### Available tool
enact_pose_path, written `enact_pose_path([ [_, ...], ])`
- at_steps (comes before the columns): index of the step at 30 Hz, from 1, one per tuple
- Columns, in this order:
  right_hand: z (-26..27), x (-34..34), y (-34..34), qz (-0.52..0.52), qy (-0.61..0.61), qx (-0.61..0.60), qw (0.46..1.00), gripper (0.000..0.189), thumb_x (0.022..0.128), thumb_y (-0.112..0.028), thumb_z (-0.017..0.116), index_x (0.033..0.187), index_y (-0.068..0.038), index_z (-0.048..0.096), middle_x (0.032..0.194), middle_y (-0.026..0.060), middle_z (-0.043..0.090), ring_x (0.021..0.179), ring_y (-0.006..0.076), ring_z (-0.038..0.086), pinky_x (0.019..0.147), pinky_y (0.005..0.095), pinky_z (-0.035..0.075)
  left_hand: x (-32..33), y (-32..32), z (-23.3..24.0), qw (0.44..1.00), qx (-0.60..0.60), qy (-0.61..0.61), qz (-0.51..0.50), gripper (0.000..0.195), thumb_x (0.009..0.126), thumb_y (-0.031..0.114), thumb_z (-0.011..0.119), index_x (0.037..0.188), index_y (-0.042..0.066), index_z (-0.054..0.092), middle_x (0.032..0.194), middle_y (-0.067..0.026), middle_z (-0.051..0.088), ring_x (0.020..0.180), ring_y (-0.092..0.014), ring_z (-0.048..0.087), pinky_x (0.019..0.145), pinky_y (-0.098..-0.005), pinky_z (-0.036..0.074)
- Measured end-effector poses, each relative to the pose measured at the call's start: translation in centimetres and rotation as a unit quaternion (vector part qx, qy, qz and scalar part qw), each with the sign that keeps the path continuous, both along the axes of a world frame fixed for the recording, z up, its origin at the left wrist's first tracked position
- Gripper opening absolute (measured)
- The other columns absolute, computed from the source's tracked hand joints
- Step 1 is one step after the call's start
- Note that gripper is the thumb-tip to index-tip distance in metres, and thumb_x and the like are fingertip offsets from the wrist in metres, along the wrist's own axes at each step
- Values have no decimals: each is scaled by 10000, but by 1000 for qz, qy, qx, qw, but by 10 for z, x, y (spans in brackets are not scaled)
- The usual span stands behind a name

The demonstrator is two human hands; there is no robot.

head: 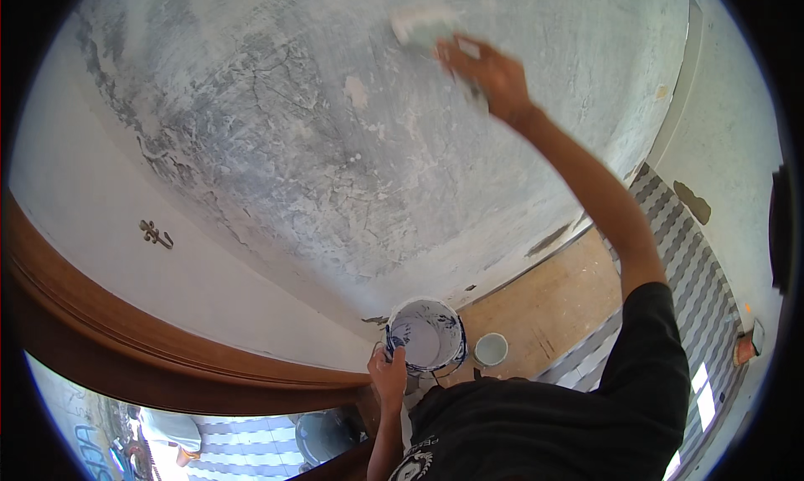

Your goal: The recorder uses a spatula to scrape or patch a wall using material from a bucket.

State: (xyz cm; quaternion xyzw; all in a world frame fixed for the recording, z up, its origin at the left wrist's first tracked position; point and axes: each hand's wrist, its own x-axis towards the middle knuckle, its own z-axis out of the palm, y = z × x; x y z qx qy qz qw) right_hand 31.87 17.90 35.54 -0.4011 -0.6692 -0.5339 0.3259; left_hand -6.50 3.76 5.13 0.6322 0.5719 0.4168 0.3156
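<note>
My right hand (493,73) is raised to the plaster wall (352,186), its fingers closed around a wide, pale brush (424,27) that is blurred and appears to be against the surface. Patchy grey-white coating and fine cracks cover the wall. Low in front of my body, my left hand (388,374) grips the rim of a white bucket (449,321). Pale paint (421,343) lies inside the bucket, and dark blue smears mark its side. A small white tub (490,349) stands just right of the bucket.
A brown board (553,299) lies along the wall's foot over patterned floor tiles (691,274). At left are a wooden door frame (188,336) and a metal wall hook (156,234). A dark round basin (326,434) shows through the opening, near a person in light clothing (169,427).
</note>
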Motion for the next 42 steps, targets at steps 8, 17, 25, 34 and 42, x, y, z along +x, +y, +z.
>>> enact_pose_path([
  [8, -219, -17, -43, 62, 80, -188, 977, 367, 763, -48, 589, 1114, -122, 670, 1205, 51, 636, 1105, 255, 612, 669, 330, 548, -7, 0, 0, 1000, -11, -23, -8, 309, 764, 186, 606, 706, -66, 436, 625, -196, 444, 585, -292, 406, 589, -417, 389],
  [17, -204, -4, -18, 29, 95, -551, 829, 251, 765, -281, 657, 992, -194, 715, 803, 134, 675, 806, 337, 637, 693, 443, 501, 6, 0, -7, 999, 16, -18, -24, 310, 763, 168, 607, 694, -53, 400, 611, -153, 395, 579, -232, 368, 555, -402, 348],
  [25, 18, -12, 5, 69, 137, -472, 868, 235, 723, -217, 763, 943, -139, 736, 909, 103, 707, 847, 283, 661, 813, 368, 498, -5, -4, -12, 996, -82, -23, -13, 369, 738, 258, 666, 790, -74, 515, 777, -219, 518, 754, -341, 502, 714, -424, 420],
  [34, 174, -84, -32, 85, 41, -89, 992, 334, 777, -152, 655, 1109, -110, 662, 987, 101, 692, 894, 305, 639, 702, 401, 510, -6, 2, -5, 999, -20, -30, -12, 326, 766, 186, 618, 703, -72, 427, 617, -177, 434, 582, -277, 412, 579, -421, 373],
  [42, -4, -93, 37, 45, -1, 27, 999, 347, 832, -87, 576, 1164, -172, 627, 1279, 49, 584, 1126, 259, 585, 657, 364, 538, -13, 7, -16, 999, -38, -20, 2, 335, 774, 204, 611, 716, -82, 446, 639, -197, 455, 601, -291, 428, 599, -412, 391],
])
